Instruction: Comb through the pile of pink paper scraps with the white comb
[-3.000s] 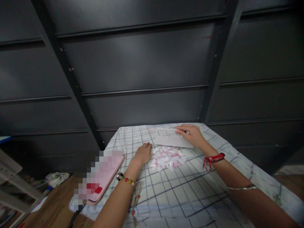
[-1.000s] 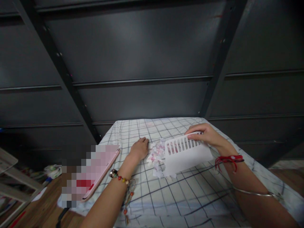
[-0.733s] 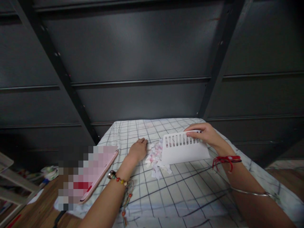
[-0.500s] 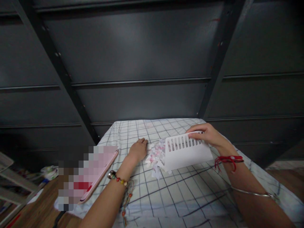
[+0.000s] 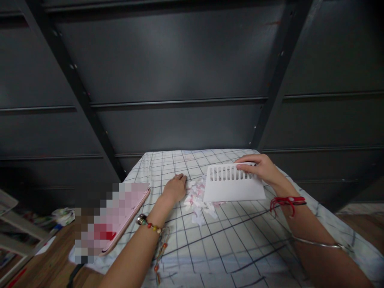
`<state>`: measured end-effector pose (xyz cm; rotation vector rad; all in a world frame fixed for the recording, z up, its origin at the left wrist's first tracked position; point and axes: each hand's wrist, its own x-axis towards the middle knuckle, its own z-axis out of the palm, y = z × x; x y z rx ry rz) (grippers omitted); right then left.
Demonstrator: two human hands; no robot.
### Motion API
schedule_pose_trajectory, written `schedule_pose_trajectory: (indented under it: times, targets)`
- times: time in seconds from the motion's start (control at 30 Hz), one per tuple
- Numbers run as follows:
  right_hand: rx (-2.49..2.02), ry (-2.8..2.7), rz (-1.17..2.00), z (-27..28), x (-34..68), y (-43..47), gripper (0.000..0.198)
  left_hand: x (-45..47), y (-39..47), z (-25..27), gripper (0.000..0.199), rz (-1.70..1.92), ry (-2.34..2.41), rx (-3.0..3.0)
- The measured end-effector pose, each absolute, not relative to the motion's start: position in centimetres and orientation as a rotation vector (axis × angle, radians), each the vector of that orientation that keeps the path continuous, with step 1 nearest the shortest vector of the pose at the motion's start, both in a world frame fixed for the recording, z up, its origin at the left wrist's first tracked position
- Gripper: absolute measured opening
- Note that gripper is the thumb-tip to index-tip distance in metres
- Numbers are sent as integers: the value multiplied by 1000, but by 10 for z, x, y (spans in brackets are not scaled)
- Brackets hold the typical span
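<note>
A white plastic box (image 5: 234,191) with a row of slots along its upper part is tilted over the right side of a pile of torn paper scraps (image 5: 196,200), white with bits of pink. My right hand (image 5: 259,166) grips its upper right edge, thumb and fingers on either side. The box hides part of the pile. To the left of the scraps, my left hand (image 5: 175,187) rests palm down on the checked cloth (image 5: 180,236), holding nothing, fingers stretched forward.
A pink phone-like device (image 5: 129,216), partly blurred out, lies at the left edge with a black cable (image 5: 75,276). Dark panels (image 5: 180,124) rise behind the cloth. A pale rack (image 5: 18,244) stands on the wooden floor at far left.
My right hand has turned the box; its lower edge has risen and shifted slightly left, now lying more level, and more scraps show beneath it. My left hand has stayed put.
</note>
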<state>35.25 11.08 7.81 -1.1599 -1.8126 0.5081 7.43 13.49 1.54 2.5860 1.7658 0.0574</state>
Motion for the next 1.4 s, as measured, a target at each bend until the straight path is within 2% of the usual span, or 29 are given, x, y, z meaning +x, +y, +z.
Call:
schedule_pose_trajectory:
  times: [0.4, 0.87, 1.4]
  targets:
    - [-1104, -1956, 663, 78, 349, 108, 23, 75, 134, 17, 42, 25, 1751, 2641]
    - [-1196, -1894, 648, 80, 360, 109, 27, 73, 135, 14, 38, 87, 1739, 2627]
    - [-1219, -1843, 693, 82, 362, 108, 24, 74, 134, 16, 39, 60, 1748, 2618]
